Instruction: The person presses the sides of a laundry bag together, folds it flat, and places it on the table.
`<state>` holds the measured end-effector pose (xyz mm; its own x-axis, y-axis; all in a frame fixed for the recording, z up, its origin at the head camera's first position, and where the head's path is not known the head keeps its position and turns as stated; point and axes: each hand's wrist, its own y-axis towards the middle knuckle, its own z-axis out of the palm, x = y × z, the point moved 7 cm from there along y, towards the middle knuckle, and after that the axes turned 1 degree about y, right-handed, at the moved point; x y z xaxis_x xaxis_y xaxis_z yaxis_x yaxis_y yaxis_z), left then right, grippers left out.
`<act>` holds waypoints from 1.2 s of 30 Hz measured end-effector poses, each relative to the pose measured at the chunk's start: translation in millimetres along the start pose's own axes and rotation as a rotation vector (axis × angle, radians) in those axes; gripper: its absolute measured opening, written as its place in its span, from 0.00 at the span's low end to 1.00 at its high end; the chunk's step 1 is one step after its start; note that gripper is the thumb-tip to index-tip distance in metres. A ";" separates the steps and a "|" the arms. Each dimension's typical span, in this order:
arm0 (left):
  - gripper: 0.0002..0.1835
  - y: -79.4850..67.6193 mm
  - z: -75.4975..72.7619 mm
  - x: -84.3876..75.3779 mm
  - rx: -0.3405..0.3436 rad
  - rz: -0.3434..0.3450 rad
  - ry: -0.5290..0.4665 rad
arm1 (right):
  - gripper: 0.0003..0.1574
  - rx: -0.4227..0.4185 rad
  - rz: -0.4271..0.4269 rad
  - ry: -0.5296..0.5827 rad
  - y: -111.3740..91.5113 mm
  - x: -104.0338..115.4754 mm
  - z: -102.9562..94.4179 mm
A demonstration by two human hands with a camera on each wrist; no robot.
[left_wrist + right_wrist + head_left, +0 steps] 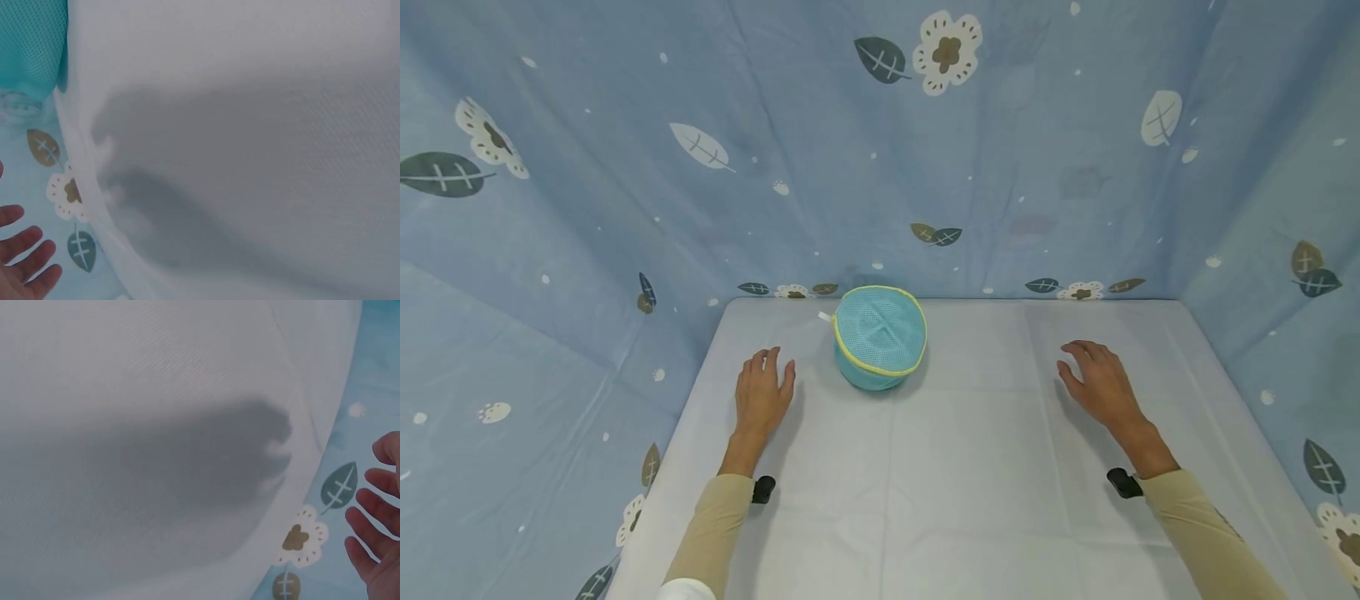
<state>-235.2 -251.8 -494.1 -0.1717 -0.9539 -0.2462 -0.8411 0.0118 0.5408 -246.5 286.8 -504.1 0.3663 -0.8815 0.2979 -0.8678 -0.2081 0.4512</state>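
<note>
A turquoise mesh laundry bag (881,331) with yellow piping and a small white tag stands at the back of the table, left of centre. To its left, my left hand (762,396) hovers over the white surface with relaxed fingers, holding nothing. My right hand (1099,385) is over the right side of the table, well apart from the bag, its fingers loosely bent around nothing. In the left wrist view the bag's mesh side (31,47) fills the top left corner, and the fingers (28,259) show at the lower left. The right wrist view shows the right fingers (375,519) spread.
A white cloth (970,467) with faint creases covers the table. Blue curtains (820,150) printed with leaves and flowers hang behind it and along both sides. Dark wrist devices (763,489) are worn at both cuffs.
</note>
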 end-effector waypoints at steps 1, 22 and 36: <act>0.22 0.5 -0.4 -1.1 -0.010 0.003 -0.001 | 0.18 0.000 0.002 0.007 0.7 1.2 0.1; 0.21 19.4 -4.1 -26.0 -0.040 -0.019 -0.058 | 0.20 0.036 0.044 0.109 24.0 31.1 15.2; 0.21 31.2 -3.0 -42.2 -0.055 -0.027 -0.089 | 0.21 0.052 0.055 0.177 43.3 51.5 32.8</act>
<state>-252.6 -212.1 -464.4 -0.1966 -0.9232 -0.3301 -0.8170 -0.0319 0.5758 -276.3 218.5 -496.8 0.3675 -0.8048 0.4661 -0.9026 -0.1879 0.3872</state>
